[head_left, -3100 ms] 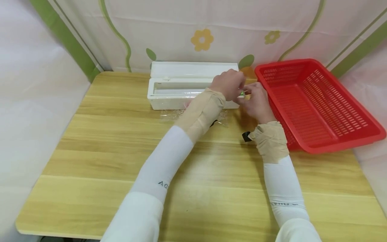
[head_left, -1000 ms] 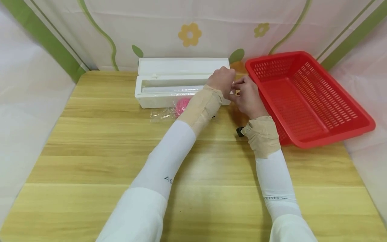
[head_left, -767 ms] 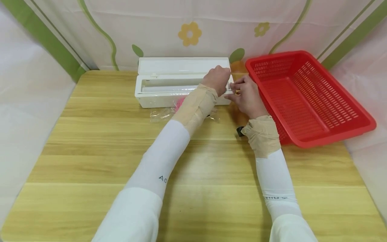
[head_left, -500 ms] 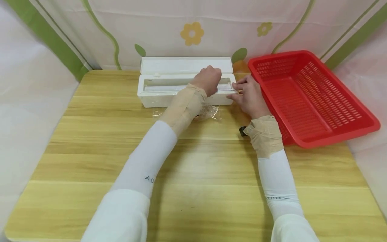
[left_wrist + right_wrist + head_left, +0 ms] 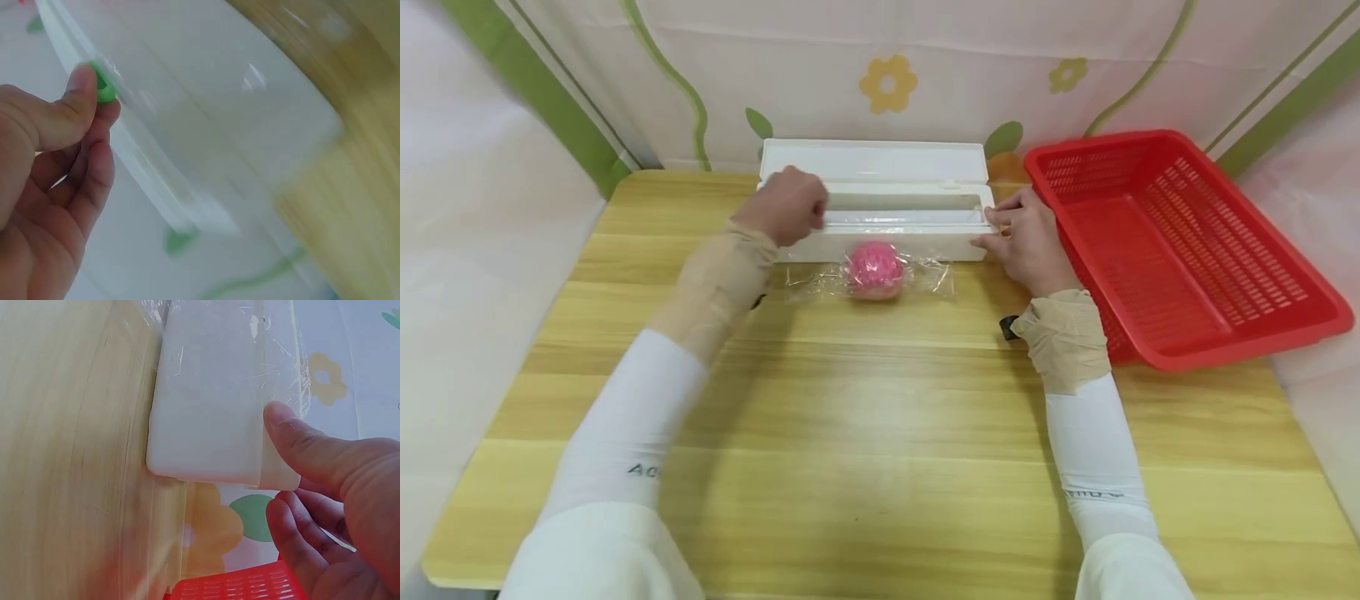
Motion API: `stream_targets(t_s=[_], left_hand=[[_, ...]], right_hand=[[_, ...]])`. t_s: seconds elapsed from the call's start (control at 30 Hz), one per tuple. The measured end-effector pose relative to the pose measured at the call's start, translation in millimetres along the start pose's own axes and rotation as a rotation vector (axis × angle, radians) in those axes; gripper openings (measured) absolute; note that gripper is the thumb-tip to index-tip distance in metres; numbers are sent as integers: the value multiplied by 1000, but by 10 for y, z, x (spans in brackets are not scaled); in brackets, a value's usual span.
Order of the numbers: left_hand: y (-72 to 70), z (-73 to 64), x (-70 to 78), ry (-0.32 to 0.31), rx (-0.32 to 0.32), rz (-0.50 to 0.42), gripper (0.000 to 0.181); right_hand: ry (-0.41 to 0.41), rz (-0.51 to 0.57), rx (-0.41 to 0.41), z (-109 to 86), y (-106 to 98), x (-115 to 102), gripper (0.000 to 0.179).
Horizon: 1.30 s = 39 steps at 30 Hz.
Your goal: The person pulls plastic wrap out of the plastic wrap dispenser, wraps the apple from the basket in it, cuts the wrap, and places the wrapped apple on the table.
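White box (image 5: pixel 955 244) lies side to side

It is straight ahead on the tabletop (image 5: pixel 865 400), its long way running left to right, one end pointing each way; its lid (image 5: pixel 872 161) is up at the back; the right hand (image 5: pixel 1033 246) pinches the right end; the left hand (image 5: pixel 786 207), well apart from the right, is nearer the left end, pinching a small green piece (image 5: pixel 106 95); a pink ball (image 5: pixel 876 268) sits in front, with clear film (image 5: pixel 934 277) about it.
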<state>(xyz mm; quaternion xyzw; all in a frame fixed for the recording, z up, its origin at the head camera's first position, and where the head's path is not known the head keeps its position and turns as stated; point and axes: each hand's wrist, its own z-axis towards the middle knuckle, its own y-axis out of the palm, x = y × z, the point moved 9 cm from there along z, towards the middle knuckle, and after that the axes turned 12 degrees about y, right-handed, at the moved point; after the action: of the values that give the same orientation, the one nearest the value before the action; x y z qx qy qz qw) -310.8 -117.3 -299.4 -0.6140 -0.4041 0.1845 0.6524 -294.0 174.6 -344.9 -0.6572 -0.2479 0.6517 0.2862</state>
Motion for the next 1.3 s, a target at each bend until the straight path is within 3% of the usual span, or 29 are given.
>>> stream_targets(t_s=[0.13,0.3,0.4,0.6,0.8,0.97,1.03,1.2,1.3], left_hand=[[-86,-267,-275,25,38,42,12],[-186,-451,-403,64,132,87,15],[-213,-479,-403,81,158,113,14],[-226,-496,-413,71,136,146,13],[-233,-498,-436,75,155,153,16],[-192,-570,-555,-44,197,36,12],[-164,-654,-598,-123,245,-17,22],[-27,-947,-600,-338,502,-175,39],[100,-1026,-465,-336,634,-224,31]], right_hand=[[9,-2,2,-13,-22,24,57],[-19,-6,9,-17,-10,11,55],[-18,-2,9,-14,-7,14,55],[5,-6,6,-4,-40,28,55],[42,-10,-6,20,-72,43,57],[51,16,-33,34,-19,74,54],[43,18,-42,38,5,82,54],[18,-18,-54,43,26,80,55],[16,-49,-86,48,31,83,57]])
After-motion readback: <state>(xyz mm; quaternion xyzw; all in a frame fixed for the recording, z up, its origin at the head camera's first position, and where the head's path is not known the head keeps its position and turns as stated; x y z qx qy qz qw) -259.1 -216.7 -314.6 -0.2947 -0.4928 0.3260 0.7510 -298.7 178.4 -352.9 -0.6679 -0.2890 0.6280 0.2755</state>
